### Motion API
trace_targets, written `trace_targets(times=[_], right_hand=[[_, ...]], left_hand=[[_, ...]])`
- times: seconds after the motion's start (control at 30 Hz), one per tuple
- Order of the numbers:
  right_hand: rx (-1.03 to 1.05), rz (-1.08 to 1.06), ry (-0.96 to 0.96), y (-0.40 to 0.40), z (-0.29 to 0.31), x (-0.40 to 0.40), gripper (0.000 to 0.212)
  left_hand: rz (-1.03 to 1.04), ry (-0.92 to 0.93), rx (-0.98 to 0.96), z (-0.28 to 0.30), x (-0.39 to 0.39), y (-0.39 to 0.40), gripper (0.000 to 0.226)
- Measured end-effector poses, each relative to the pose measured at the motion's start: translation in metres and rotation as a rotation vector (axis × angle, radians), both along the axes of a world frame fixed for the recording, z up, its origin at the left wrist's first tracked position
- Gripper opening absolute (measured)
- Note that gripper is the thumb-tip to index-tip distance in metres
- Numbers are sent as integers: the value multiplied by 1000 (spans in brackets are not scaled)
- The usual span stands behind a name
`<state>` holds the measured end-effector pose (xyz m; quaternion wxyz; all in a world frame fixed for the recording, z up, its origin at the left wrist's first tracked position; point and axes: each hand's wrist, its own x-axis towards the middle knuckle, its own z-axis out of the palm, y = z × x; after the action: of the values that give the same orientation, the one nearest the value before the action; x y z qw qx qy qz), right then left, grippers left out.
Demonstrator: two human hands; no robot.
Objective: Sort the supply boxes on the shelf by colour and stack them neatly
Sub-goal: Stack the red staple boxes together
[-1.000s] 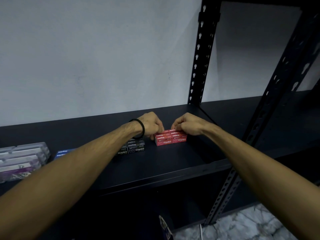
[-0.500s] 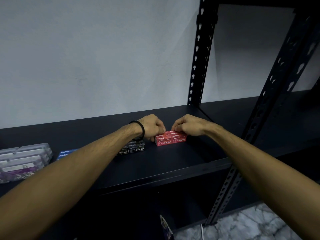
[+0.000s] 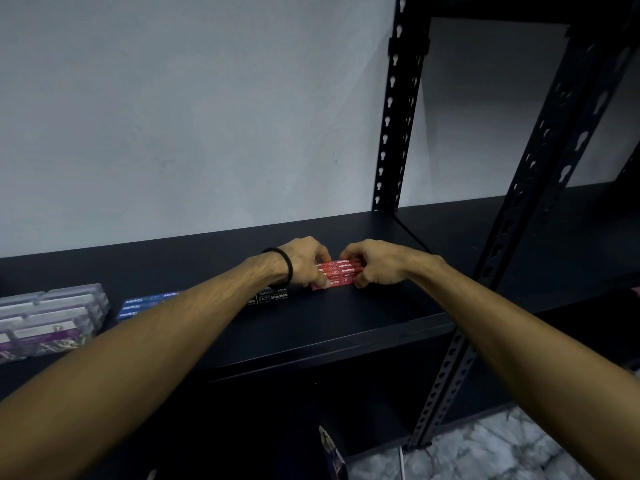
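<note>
Our left hand and right hand are clamped on the two ends of the red stack, fingers curled over its top and thumbs at its front face. It sits mid-shelf, near the back edge, just right of the black boxes; blue boxes lie further left. To square it well, we should press inward evenly and keep the ends flush.

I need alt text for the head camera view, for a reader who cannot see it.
Two hands, left hand and right hand, grip a stack of red staple boxes from either side on a black shelf. Black staple boxes, blue staple boxes and clear cases lie further left.
</note>
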<state>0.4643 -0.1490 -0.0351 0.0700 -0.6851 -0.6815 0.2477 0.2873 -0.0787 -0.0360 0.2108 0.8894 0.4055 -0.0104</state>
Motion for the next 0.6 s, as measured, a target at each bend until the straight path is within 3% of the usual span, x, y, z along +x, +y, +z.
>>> trace_targets(times=[0.6], right_hand=[[36, 24, -53, 1, -3, -2, 51]], left_hand=[[-15, 21, 66, -3, 2, 3, 46]])
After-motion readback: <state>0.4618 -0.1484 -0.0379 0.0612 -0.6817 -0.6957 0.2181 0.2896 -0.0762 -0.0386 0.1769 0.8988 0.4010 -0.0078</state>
